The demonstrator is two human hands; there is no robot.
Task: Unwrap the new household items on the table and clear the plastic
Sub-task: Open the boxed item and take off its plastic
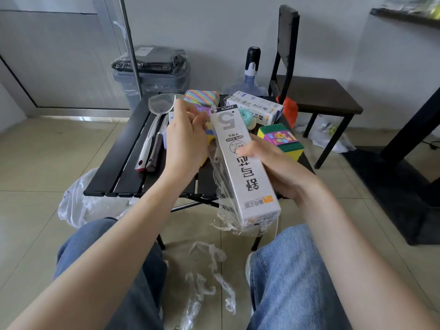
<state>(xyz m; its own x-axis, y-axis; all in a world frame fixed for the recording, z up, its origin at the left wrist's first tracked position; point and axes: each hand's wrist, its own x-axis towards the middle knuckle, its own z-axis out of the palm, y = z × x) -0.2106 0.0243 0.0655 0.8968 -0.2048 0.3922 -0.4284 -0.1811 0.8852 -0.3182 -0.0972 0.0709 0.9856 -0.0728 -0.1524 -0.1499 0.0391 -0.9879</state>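
Right hand (269,163) grips grey box (242,163); left hand (188,139) pinches wrap (220,184) at the top. Film may tear, leaving shreds.

Your forearms are bare, with no sleeves visible in the head view. Your left hand (184,139) and right hand (269,163) wear no gloves. You wear blue denim jeans: the left leg (114,270) reads darker blue, the right leg (297,277) lighter and faded. A white shoe edge (248,265) shows beside the right leg.
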